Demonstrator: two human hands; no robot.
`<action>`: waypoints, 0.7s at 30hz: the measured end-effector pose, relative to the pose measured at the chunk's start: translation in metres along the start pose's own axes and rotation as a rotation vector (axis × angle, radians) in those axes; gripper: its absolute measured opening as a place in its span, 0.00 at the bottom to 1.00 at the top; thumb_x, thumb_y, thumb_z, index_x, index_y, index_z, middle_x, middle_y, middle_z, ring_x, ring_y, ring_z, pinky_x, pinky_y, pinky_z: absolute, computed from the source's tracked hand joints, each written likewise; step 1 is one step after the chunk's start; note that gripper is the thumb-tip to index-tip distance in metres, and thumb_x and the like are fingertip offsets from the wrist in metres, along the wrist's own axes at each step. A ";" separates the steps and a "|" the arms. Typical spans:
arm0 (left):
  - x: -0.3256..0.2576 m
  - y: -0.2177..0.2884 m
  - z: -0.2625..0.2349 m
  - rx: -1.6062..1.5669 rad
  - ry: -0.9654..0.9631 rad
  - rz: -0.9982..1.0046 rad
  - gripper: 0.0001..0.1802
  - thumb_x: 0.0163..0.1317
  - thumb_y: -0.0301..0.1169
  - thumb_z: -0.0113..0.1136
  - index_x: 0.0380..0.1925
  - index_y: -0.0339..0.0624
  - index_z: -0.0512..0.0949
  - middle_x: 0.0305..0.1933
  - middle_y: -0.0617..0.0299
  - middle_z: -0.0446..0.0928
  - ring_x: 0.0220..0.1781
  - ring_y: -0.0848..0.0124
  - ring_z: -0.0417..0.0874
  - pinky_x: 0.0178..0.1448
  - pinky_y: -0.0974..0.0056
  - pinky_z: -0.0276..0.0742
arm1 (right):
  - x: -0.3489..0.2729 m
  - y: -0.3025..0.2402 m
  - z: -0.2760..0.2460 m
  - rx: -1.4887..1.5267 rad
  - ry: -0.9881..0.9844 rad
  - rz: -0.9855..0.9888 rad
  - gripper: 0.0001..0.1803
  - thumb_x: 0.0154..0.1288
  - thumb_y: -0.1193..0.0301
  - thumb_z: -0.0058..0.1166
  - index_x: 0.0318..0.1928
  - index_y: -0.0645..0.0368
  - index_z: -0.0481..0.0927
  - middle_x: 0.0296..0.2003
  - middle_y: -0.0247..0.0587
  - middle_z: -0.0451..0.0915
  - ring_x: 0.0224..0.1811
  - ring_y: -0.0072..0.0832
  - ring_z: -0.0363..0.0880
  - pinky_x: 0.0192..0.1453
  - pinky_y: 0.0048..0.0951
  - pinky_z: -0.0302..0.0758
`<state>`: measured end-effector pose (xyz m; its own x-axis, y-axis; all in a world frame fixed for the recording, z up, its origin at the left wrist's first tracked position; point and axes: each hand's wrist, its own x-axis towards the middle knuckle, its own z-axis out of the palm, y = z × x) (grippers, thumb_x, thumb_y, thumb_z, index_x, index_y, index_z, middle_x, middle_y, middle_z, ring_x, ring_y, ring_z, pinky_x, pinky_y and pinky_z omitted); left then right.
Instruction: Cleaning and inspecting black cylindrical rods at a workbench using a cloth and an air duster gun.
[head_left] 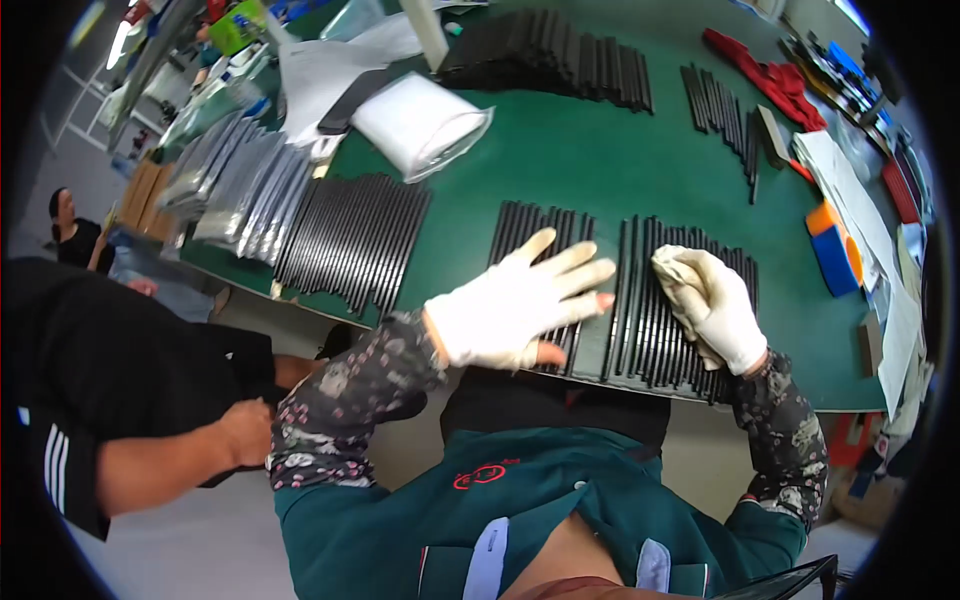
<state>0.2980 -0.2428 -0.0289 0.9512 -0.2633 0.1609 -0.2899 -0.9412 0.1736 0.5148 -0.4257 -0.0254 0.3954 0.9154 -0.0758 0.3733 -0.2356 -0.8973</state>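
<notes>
My left hand [520, 300], in a white glove with some bare fingertips, is spread flat over a row of thin black rods [507, 222] near the table's front edge. It hides much of that row. Just to the right lies another row of black rods [637, 330], side by side and pointing away from me. Above its right part is my gloved right hand [722, 310], its fingers closed around a crumpled off-white cloth [680, 285]. The cloth hangs down over the rods, and whether it presses on them I cannot tell.
Left on the green table [560, 145] are more black rods [350, 240], clear-bagged bundles [250, 190] and a white plastic package [420, 125]. A large rod pile [550, 65] lies behind. At right sit a red cloth [765, 75] and a blue-orange block [835, 250]. A person [130, 370] stands close at left.
</notes>
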 end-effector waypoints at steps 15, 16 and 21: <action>-0.044 0.024 0.016 -0.129 0.100 -0.031 0.34 0.64 0.59 0.43 0.58 0.43 0.66 0.68 0.48 0.64 0.69 0.47 0.65 0.68 0.37 0.59 | -0.004 -0.003 0.000 -0.079 -0.026 -0.022 0.14 0.67 0.75 0.50 0.52 0.63 0.75 0.23 0.31 0.77 0.16 0.14 0.70 0.22 0.18 0.72; -0.042 0.026 0.012 -0.132 0.085 -0.007 0.33 0.63 0.56 0.46 0.56 0.41 0.67 0.67 0.47 0.64 0.68 0.46 0.66 0.68 0.37 0.59 | -0.001 -0.013 -0.002 -0.049 -0.045 0.012 0.13 0.68 0.74 0.51 0.51 0.63 0.75 0.23 0.31 0.77 0.16 0.14 0.70 0.21 0.18 0.71; -0.039 0.034 0.015 -0.117 -0.016 -0.024 0.24 0.58 0.37 0.56 0.54 0.39 0.71 0.63 0.52 0.68 0.67 0.55 0.69 0.68 0.50 0.64 | 0.027 -0.080 0.030 -0.212 -0.140 -0.065 0.09 0.66 0.70 0.52 0.45 0.59 0.78 0.25 0.36 0.80 0.17 0.25 0.77 0.24 0.28 0.76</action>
<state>0.2527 -0.2678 -0.0433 0.9592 -0.2456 0.1397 -0.2768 -0.9163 0.2893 0.4706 -0.3729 0.0311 0.2498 0.9638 -0.0936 0.5674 -0.2240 -0.7924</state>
